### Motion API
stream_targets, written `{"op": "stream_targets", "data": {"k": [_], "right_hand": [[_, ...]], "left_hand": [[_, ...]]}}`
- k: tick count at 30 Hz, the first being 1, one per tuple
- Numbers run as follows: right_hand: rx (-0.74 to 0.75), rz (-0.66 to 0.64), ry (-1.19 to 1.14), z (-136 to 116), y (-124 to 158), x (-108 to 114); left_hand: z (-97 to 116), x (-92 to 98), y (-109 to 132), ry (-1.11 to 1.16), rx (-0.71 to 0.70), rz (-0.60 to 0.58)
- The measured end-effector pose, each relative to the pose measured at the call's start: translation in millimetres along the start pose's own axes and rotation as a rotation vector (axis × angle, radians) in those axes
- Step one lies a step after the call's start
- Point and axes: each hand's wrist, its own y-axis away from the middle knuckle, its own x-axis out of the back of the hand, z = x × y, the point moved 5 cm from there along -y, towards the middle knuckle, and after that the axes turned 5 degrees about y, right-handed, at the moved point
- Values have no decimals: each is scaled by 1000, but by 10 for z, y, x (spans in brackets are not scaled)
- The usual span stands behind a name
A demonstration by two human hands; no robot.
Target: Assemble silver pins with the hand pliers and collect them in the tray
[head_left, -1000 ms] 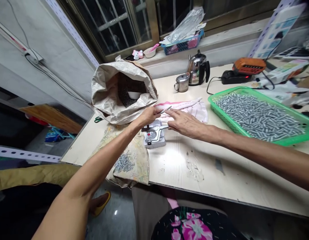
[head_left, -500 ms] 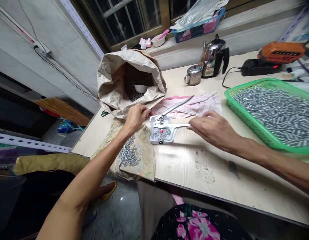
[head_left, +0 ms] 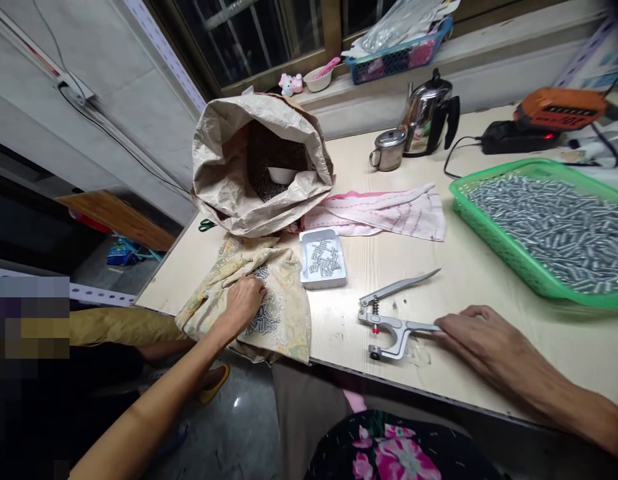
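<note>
My left hand [head_left: 245,298] reaches down to a pile of small silvery ribbed metal pieces [head_left: 265,321], which lies on a patterned yellowish cloth [head_left: 293,327]. Its fingers are curled together, and the fingertips are hidden against the pile. My right hand [head_left: 481,340] is closed round one handle of a pair of grey metal snap pliers [head_left: 396,328]. The pliers' jaws point left over the tabletop, with a spring and a red tip between the arms. Between the cloth and the pliers sits a small white tray [head_left: 323,283] holding more of the metal pieces.
Behind the cloth stands a large open paper sack [head_left: 223,193] with a white scoop [head_left: 282,175] inside. A pink-striped towel [head_left: 389,217] lies right of it. Farther right are a green basket [head_left: 519,257] of metal pieces, a lidded cup [head_left: 389,150] and a kettle [head_left: 429,117].
My left hand has moved from beside the sack down to the metal pile. My right hand has carried the pliers rightward and nearer to me, off the white tray.
</note>
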Motion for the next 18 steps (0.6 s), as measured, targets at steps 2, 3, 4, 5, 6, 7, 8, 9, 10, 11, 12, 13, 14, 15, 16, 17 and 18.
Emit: {"op": "stream_targets", "data": {"k": [2,3,4,5,6,7,8,9,10,11,12,13,14,15,16,17,18], "right_hand": [[28,-51,-53,-49,-2,-79],[34,-62,-58,-67,-12,-96],[38,-62,-49,-83,-25,-99],[49,-59,-32,-101,-38,-93],[66,-58,-6,-123,-50,-81],[87,-59,28,-145,-57,-67],[107,-57,69,-169,-61,-49],[127,-51,111,-194,-61,-28],[145,-39,151,-221,-59,-4],[159,-22,188,-248,-55,22],[171,-1,222,-276,-50,49],[177,20,253,-303,-46,77],[179,35,280,-327,-44,100],[178,42,302,-347,-42,119],[174,45,320,-363,-42,134],[170,45,335,-374,-43,144],[167,45,344,-380,-44,152]], "left_hand": [[-30,30,4,33,5,28],[-34,62,28,62,-9,64],[-26,104,70,111,-28,112],[-3,148,130,189,-46,163],[39,188,207,298,-62,203],[107,214,295,437,-75,219],[202,218,388,594,-84,203],[328,199,482,758,-90,154],[483,162,574,912,-103,84],[655,112,662,1039,-114,11],[827,53,740,1138,-120,-52],[990,-15,803,1209,-122,-103],[1132,-87,850,1255,-118,-135],[1248,-161,879,1282,-109,-152],[1339,-233,893,1294,-98,-162],[1403,-300,894,1298,-84,-169],[1446,-357,886,1297,-68,-176]]}}
